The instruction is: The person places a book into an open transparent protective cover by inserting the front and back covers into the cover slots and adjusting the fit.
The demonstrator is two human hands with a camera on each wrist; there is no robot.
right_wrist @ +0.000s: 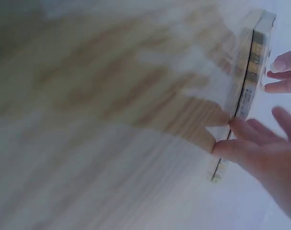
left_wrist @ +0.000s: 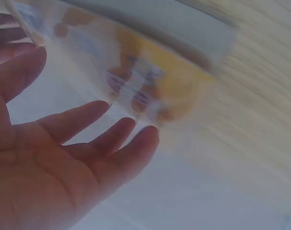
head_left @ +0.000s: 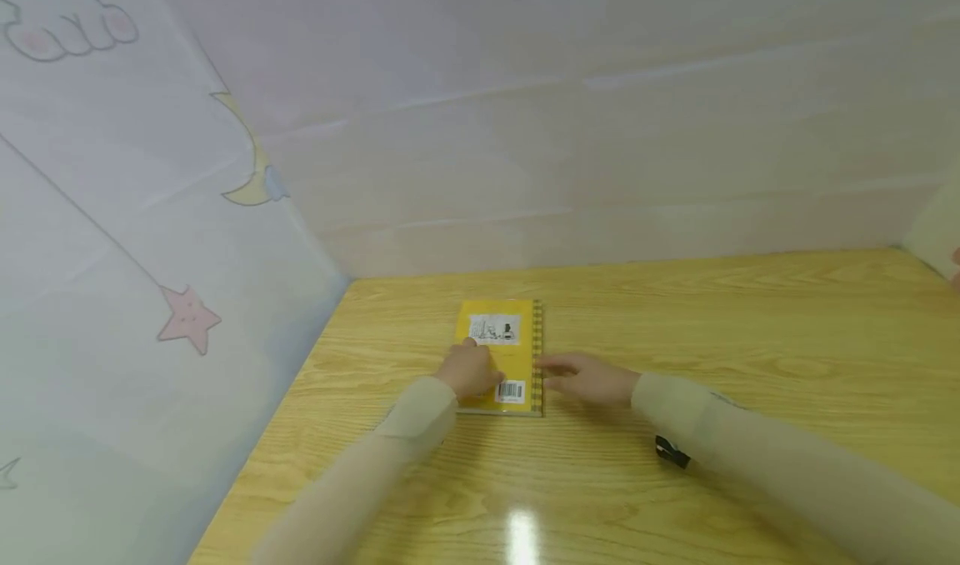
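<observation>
A yellow book [head_left: 517, 363] lies flat on the wooden table, back cover up, with a cartoon panel, a barcode and a checkered spine on its right side. Over the lower left of the cover is my left hand [head_left: 468, 369]. In the left wrist view its fingers are gently bent and spread, fingertips right at the glossy cover [left_wrist: 184, 72]. My right hand [head_left: 592, 379] comes from the right, its fingertips at the spine. The right wrist view has thumb and fingers extended against the spine's edge [right_wrist: 250, 72], not wrapped round the book.
A small black object [head_left: 672, 451] sits on the table [head_left: 750, 323], partly behind the right sleeve. Pale wall coverings stand behind and to the left, the left one with a pink star [head_left: 189, 319] and a moon. Light glares off the table's near part.
</observation>
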